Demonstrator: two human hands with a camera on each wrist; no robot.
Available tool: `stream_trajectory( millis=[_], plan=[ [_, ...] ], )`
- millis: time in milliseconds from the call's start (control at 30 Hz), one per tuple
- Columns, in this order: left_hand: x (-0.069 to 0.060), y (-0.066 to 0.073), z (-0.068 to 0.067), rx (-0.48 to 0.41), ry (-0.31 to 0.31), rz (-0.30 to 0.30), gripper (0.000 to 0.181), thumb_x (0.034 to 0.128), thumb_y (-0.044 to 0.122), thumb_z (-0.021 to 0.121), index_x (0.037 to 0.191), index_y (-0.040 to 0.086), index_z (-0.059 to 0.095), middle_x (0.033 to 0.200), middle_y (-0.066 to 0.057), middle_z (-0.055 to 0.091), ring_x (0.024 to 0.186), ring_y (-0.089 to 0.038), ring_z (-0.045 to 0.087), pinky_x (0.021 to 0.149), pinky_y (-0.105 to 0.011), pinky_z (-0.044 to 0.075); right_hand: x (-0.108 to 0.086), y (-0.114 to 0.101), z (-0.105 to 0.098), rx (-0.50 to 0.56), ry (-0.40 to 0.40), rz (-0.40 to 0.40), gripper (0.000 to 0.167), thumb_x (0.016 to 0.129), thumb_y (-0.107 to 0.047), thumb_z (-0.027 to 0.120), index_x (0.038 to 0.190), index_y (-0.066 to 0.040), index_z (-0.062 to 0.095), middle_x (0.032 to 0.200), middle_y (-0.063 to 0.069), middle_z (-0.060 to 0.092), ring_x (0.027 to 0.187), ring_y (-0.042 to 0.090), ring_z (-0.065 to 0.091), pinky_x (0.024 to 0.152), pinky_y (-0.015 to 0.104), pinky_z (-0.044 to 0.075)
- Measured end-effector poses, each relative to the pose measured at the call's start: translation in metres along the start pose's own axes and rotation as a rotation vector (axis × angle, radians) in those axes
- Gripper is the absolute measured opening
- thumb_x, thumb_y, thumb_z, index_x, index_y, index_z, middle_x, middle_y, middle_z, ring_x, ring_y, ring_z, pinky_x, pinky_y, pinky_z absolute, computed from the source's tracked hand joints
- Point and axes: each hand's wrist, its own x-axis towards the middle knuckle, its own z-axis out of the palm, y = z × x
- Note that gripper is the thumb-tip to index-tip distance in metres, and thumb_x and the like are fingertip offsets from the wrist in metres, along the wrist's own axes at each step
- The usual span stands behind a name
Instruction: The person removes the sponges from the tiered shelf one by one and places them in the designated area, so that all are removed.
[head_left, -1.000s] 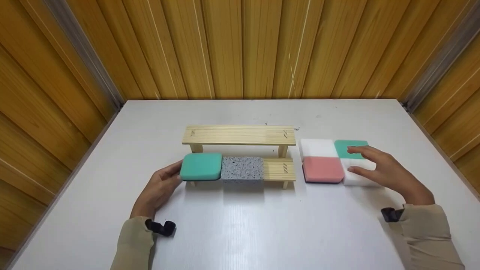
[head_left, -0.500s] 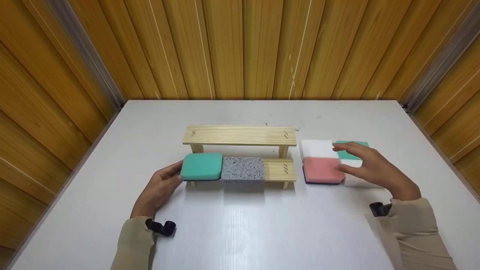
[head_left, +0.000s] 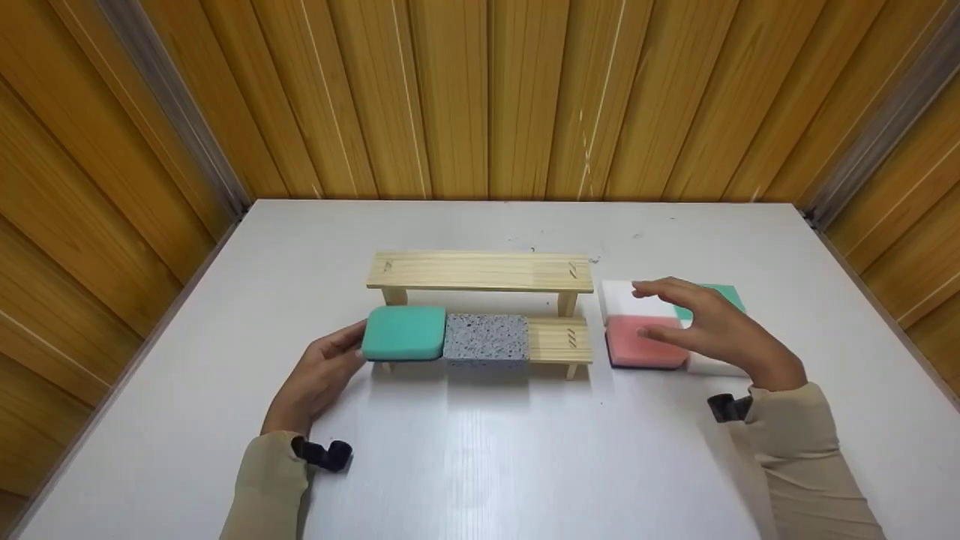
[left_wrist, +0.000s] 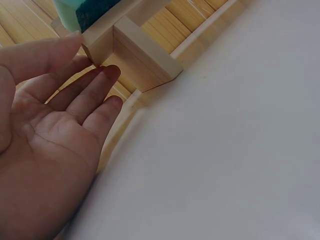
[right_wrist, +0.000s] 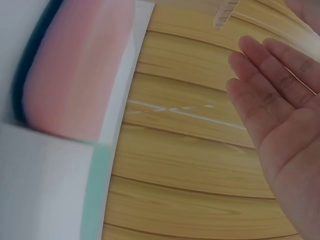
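- The right hand [head_left: 716,330], spread and holding nothing, is hovering above the pink sponge [head_left: 632,352].
- That sponge is lying on the desk [head_left: 487,472] beside the front stand [head_left: 551,338].
- The left hand [head_left: 316,381] is lying relaxed at its end, apparently gripping nothing (contact looking unclear).
- A reach is seemingly underway, next calling for lowering and pinching.

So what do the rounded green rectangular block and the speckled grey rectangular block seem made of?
Rounded green rectangular block: probably matte sponge foam, judging by the dark, rough layer underneath.
Speckled grey rectangular block: matte and flecked, maybe foam or stone; the look leaves it open.
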Motion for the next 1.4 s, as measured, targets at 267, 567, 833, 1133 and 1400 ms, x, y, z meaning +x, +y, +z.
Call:
stream_trajectory(
  millis=[267,567,833,1133,1400],
  plan=[
    [0.001,-0.002,-0.001,0.003,-0.001,-0.001,0.056,0.094,-0.002,0.047,0.148,0.009,0.036,0.156,-0.002,0.033,0.147,-0.018,0.023,0.122,-0.04,0.018,0.017,-0.013,0.009,0.036,-0.012,-0.107,0.051,0.081,-0.011,0.076,0.128,-0.004,0.06,0.121,0.008,0.066,0.116,0.026,0.058,0.1,0.005,0.037],
    [0.002,-0.001,0.002,-0.03,-0.011,0.018,0.056,0.0935,0.009,0.059,0.146,0.009,0.04,0.154,-0.003,0.037,0.146,-0.017,0.026,0.121,-0.037,0.021,0.034,-0.03,0.019,0.087,-0.111,-0.09,0.052,0.081,-0.021,0.077,0.128,-0.008,0.06,0.129,0.005,0.062,0.124,0.028,0.055,0.102,0.051,0.046],
    [0.005,-0.003,0.001,-0.086,-0.06,0.056,0.056,0.0949,0.003,0.054,0.147,0.003,0.035,0.156,-0.009,0.033,0.146,-0.02,0.026,0.117,-0.028,0.028,0.048,-0.04,0.034,0.068,-0.156,-0.174,0.054,0.081,-0.021,0.077,0.129,-0.004,0.058,0.128,0.007,0.062,0.123,0.024,0.055,0.105,0.041,0.045],
    [0.002,-0.003,-0.001,-0.089,-0.066,0.06,0.058,0.0944,0.001,0.053,0.148,0.002,0.032,0.157,-0.01,0.03,0.147,-0.021,0.023,0.117,-0.027,0.027,0.058,-0.049,0.05,0.077,-0.238,-0.18,0.06,0.086,-0.028,0.071,0.136,-0.002,0.051,0.134,0.014,0.057,0.124,0.031,0.054,0.105,0.05,0.044],
    [-0.001,-0.004,-0.003,-0.066,-0.048,0.066,0.055,0.0941,0.006,0.057,0.146,0.005,0.038,0.153,-0.006,0.037,0.145,-0.017,0.028,0.117,-0.026,0.027,0.064,-0.057,0.062,0.089,-0.305,-0.12,0.066,0.087,-0.036,0.07,0.141,-0.004,0.047,0.144,0.012,0.048,0.134,0.032,0.045,0.11,0.051,0.039]
  ],
)
